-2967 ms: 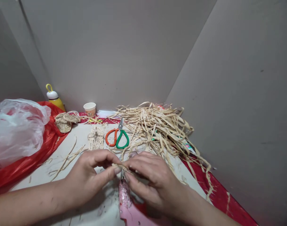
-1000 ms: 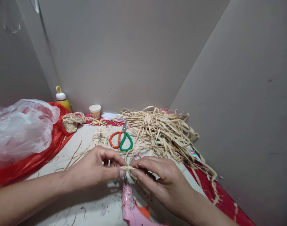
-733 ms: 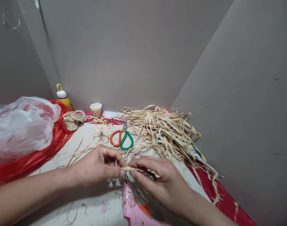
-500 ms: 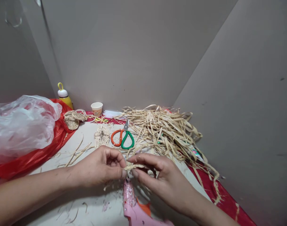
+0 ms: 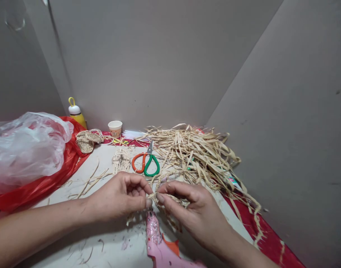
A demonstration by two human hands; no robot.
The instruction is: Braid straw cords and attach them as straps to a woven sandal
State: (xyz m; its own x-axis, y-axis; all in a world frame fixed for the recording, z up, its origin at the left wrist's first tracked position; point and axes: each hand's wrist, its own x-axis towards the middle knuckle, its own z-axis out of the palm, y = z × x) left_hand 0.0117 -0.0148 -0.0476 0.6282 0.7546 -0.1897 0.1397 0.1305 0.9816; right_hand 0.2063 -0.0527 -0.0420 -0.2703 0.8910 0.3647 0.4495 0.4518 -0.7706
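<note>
My left hand [image 5: 121, 199] and my right hand [image 5: 191, 214] meet over the white board [image 5: 103, 238], fingertips almost touching. Between thumbs and forefingers both pinch a small braided straw piece [image 5: 152, 196], with loose strand ends hanging below it. A pink glue gun [image 5: 159, 247] lies right under the hands, nozzle pointing up at the braid. Scissors [image 5: 146, 163] with one orange and one green handle rest just beyond my fingers.
A heap of dry straw strips [image 5: 198, 156] spreads at the right. Small woven pieces [image 5: 120, 160] [image 5: 86, 140] lie behind, with a paper cup [image 5: 115, 128] and yellow bottle [image 5: 76, 113]. A clear plastic bag [image 5: 25, 147] on red plastic fills the left. Cardboard walls enclose the corner.
My fingertips have drawn closer together on the braid, and the strand ends now hang lower beneath it. The view has shifted slightly; other objects stay put.
</note>
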